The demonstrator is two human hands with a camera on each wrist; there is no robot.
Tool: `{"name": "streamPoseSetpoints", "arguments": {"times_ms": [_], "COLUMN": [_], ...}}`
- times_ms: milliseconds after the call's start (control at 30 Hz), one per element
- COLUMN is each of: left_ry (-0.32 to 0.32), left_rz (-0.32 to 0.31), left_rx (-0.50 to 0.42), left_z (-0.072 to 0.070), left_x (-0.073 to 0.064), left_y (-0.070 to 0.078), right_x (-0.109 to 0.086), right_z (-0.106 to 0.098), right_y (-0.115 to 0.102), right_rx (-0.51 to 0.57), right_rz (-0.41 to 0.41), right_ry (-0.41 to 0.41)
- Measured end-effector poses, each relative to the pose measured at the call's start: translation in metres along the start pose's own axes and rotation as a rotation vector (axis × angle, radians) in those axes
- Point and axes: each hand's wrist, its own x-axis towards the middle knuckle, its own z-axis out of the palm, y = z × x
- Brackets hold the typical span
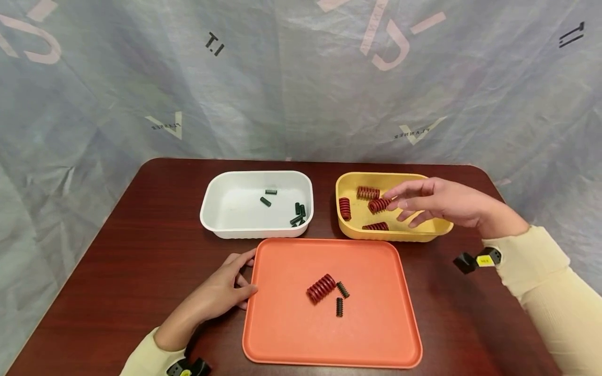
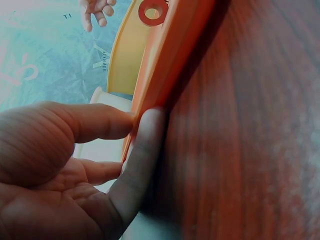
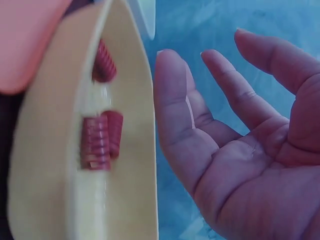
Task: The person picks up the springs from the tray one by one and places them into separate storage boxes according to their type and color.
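My left hand [image 1: 217, 290] holds the left rim of an orange tray [image 1: 291, 334], its thumb and fingers at the edge. On the tray lie a large red spring [image 1: 321, 289] and two small dark springs, one slanted [image 1: 343, 290] and one upright in view [image 1: 339, 307]. Over the yellow bin [image 1: 400, 236], my right hand [image 1: 435, 201] hovers with fingers spread and loosely bent, nothing between them. Inside the bin are several red springs, including one [image 1: 378, 205] near the fingertips in the head view. The right wrist view shows red springs [image 3: 96, 142] beside the bare palm.
A white bin [image 1: 235, 209] with several small dark springs [image 1: 265, 201] stands at the back left, beside the yellow bin. Both bins stand just behind the tray on a dark red-brown table [image 1: 155, 230]. A grey printed curtain [image 1: 301, 89] hangs behind the table.
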Motion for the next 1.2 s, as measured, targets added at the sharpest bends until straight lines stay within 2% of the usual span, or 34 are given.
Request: {"name": "streamPoseSetpoints", "arguments": {"times_ms": [167,333,567,667,933,1200], "left_ry": [-0.001,0.001,0.000,0.000,0.007,0.002], "left_rz": [-0.005,0.000,0.001,0.001,-0.012,-0.016], "left_rx": [0.016,0.011,0.005,0.007,0.002,-0.002], "left_z": [0.000,0.000,0.000,0.000,0.000,0.000], "left_x": [0.000,0.000,0.000,0.000,0.000,0.000], "left_y": [0.000,0.001,0.001,0.001,0.001,0.001], "right_x": [-0.012,-0.022,-0.032,-0.034,-0.025,-0.004], "right_z": [0.023,0.040,0.056,0.061,0.082,0.105], "right_y": [0.004,0.015,0.038,0.048,0.067,0.066], "right_rx": [-0.012,0.068,0.174,0.209,0.293,0.299], "right_rz": [-0.013,-0.045,-0.134,-0.146,-0.156,-0.101], "right_ry": [0.011,0.008,-0.059,-0.069,-0.095,-0.122]}}
